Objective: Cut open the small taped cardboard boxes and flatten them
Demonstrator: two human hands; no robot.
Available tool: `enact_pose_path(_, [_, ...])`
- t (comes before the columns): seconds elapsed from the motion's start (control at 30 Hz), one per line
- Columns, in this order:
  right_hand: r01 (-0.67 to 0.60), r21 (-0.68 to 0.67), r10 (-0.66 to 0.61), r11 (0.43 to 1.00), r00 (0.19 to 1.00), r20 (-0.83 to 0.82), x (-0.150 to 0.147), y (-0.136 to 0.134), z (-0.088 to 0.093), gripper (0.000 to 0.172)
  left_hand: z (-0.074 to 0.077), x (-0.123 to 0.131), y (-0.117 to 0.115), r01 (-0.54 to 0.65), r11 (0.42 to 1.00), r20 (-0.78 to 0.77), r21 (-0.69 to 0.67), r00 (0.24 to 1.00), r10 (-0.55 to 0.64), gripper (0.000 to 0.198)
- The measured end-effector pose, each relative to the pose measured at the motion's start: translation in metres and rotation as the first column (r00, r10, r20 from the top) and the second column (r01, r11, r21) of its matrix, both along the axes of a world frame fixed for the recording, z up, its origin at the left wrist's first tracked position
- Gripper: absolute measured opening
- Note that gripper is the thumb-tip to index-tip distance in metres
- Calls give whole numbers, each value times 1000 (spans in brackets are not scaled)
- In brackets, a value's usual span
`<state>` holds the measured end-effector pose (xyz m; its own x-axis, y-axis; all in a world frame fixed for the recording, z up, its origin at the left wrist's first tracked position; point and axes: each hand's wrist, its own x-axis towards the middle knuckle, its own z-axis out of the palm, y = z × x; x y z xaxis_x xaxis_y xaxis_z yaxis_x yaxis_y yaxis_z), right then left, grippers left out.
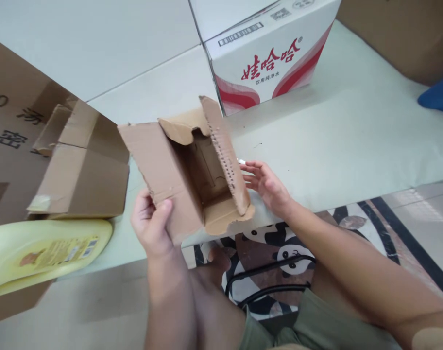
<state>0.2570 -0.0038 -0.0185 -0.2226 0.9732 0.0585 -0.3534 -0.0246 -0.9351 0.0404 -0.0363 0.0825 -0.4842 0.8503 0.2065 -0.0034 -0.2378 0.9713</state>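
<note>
A small brown cardboard box (210, 170) with its flaps spread is tilted so that I look into its bare inside. My left hand (153, 228) pinches its left flap (166, 180), thumb on the inner face and fingers behind. A ragged, perforated edge runs along the right flap (227, 155). Beside that flap, my right hand (270, 189) has its fingers stretched out and apart, the fingertips partly behind the cardboard. A tiny white bit (241, 161) shows at those fingertips; whether it is held or what it is, I cannot make out.
A white carton with red waves (265, 73) stands at the back of the pale green tabletop (338, 136). At left are another brown box (86, 170) and a yellow bottle (50, 253). Something blue (438, 95) is at right. Below lies a panda-patterned mat (254, 262).
</note>
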Motion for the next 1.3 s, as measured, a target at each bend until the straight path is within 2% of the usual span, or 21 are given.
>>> enact_pose_path(0.07, [-85,50,86,995,996,-13,0,-5,8,98,2,15,-8,27,999,-13,31,1000,-27,24])
enact_pose_path(0.1, [-93,60,93,994,996,1,1,-7,11,99,1,22,-11,52,998,15,42,998,-53,27])
enact_pose_path(0.17, [-76,49,75,996,997,25,4,-10,17,91,-3,30,-15,128,991,35,31,991,-129,30])
enact_pose_path(0.23, [-28,36,27,999,1000,14,8,-9,22,75,-9,32,-15,166,986,11,27,986,-166,33])
enact_pose_path(0.3, [60,38,-61,997,998,13,13,-6,24,55,-12,28,-11,165,985,-28,54,986,-163,38])
enact_pose_path(0.4, [300,-16,-298,954,952,73,21,2,24,24,-12,17,1,101,991,15,87,995,-103,35])
enact_pose_path(0.5, [435,-143,-422,889,900,113,25,8,20,27,-12,4,15,55,998,140,44,988,-61,32])
enact_pose_path(0.57, [427,-174,-415,887,904,102,25,9,18,28,-18,-7,23,74,997,257,-15,964,-68,31])
enact_pose_path(0.7, [345,-54,-332,937,928,170,16,7,15,21,-42,-25,31,209,960,459,-184,882,-104,35])
enact_pose_path(0.83, [267,-23,-251,963,930,269,8,8,10,22,-58,-34,32,251,939,565,-234,821,-79,47])
enact_pose_path(0.97, [218,-19,-203,976,936,287,4,9,6,22,-58,-34,30,215,951,592,-222,804,-44,41])
enact_pose_path(1.07, [199,-28,-181,980,936,301,2,9,3,24,-52,-24,24,153,973,545,-176,838,-33,29])
enact_pose_path(1.2, [160,-47,-140,986,945,294,-3,11,-2,26,-44,-14,16,157,988,363,-11,921,-142,36])
enact_pose_path(1.3, [205,-51,-183,977,943,278,-5,16,-7,30,-47,-23,16,220,975,445,0,874,-197,28])
